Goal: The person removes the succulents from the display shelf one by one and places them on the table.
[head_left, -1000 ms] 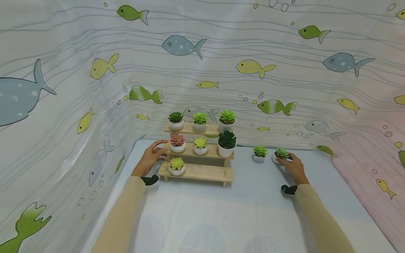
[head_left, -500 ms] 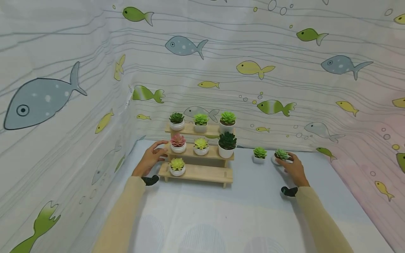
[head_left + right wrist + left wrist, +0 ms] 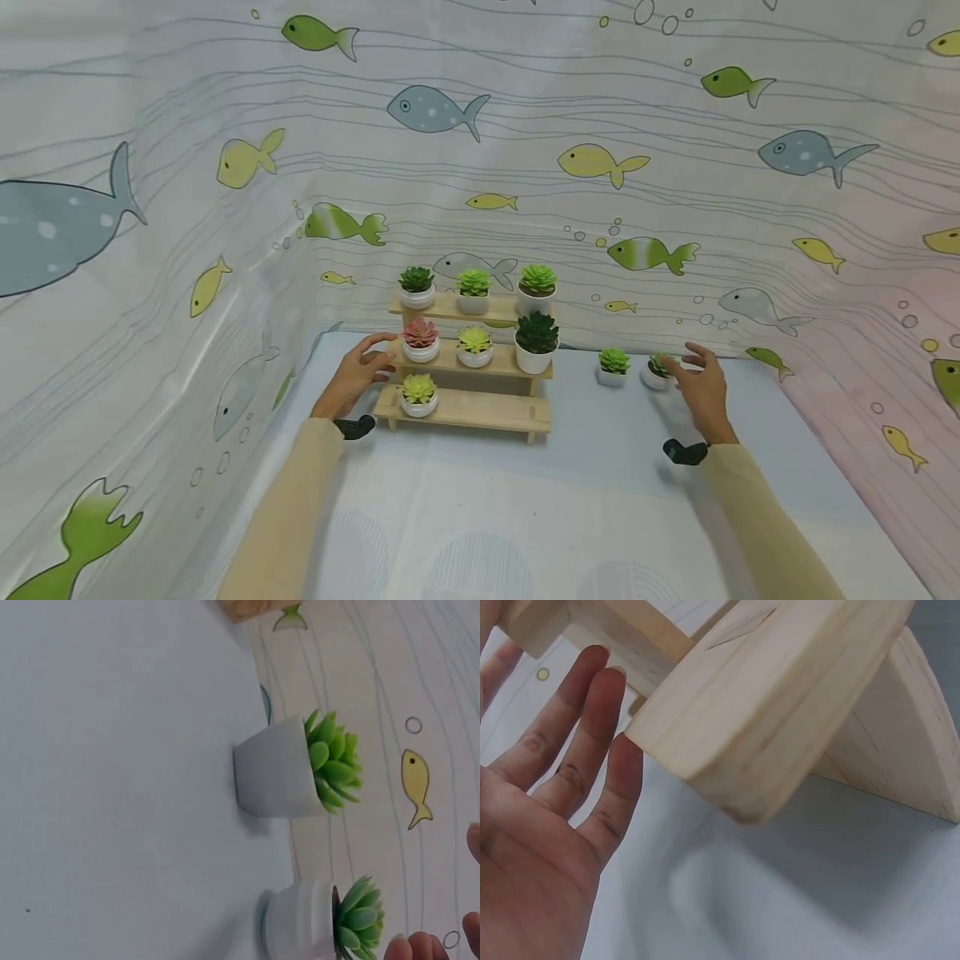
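Observation:
My left hand (image 3: 356, 379) is at the left end of a three-tier wooden plant stand (image 3: 480, 407), loosely bent fingers near the middle tier. In the left wrist view, the little fingertip of the left hand (image 3: 562, 817) meets or nearly meets the corner of a wooden board (image 3: 727, 705). My right hand (image 3: 703, 392) hovers, fingers apart and holding nothing, just right of a green succulent in a round white pot (image 3: 657, 377). Its fingertips (image 3: 409, 946) show beside the leaves in the right wrist view. Left of that pot stands a bright green succulent in a square white pot (image 3: 612, 373).
The top tier carries several items, including a dark green succulent (image 3: 417, 287). Pink (image 3: 421, 340), yellow (image 3: 475, 345) and large dark green (image 3: 536, 342) succulents fill the middle tier. A yellow-green succulent (image 3: 418, 394) sits left on the bottom tier. Fish-printed cloth (image 3: 570, 233) hangs behind.
My right hand has let go of the round-potted succulent and lifted slightly away to the right, fingers spreading. That pot stays on the table. The left hand keeps its place by the stand.

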`<state>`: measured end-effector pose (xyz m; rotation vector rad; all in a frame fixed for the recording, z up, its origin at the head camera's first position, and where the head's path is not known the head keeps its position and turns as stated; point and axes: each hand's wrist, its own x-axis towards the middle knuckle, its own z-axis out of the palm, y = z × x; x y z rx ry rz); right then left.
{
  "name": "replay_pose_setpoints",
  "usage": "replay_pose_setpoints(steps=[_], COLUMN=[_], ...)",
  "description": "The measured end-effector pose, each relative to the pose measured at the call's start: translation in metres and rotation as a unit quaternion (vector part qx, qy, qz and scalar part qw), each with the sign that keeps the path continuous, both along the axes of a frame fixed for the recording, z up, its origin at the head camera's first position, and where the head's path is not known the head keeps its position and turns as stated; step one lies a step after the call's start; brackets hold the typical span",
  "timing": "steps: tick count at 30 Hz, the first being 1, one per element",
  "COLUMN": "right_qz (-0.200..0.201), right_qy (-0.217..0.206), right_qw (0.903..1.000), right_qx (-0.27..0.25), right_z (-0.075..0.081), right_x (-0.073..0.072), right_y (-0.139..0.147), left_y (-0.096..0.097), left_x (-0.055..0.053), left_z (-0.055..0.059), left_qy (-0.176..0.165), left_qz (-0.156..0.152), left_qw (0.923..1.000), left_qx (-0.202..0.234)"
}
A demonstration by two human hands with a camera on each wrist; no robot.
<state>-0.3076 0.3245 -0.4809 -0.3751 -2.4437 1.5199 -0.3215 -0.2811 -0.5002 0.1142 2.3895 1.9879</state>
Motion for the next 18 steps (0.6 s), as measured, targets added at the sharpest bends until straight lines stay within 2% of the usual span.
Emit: replay_pose_setpoints(steps=[3, 7, 13, 18], right_qz=[0.005, 0.031, 0.091, 0.121], right_qy=[0.011, 0.024, 0.034, 0.037], right_qw=[0.9999, 0.9992, 0.9953, 0.9920], right_qx=[-0.001, 0.002, 0.003, 0.009], right_z=[0.006, 0.008, 0.006, 0.004], right_x=[0.006, 0.013, 0.023, 0.028], right_y=[-0.006, -0.018, -0.043, -0.063], left_y=[0.000, -0.001, -0.001, 0.000], left_x=[0.000, -0.002, -0.003, -0.003], left_z=[0.000, -0.001, -0.002, -0.004], left_qy=[0.001, 0.003, 0.001, 0.000], left_qz=[0.003, 0.004, 0.005, 0.003], left_qw=[1.0000, 1.0000, 1.0000, 1.0000], left_qx=[0.000, 0.000, -0.004, 0.001])
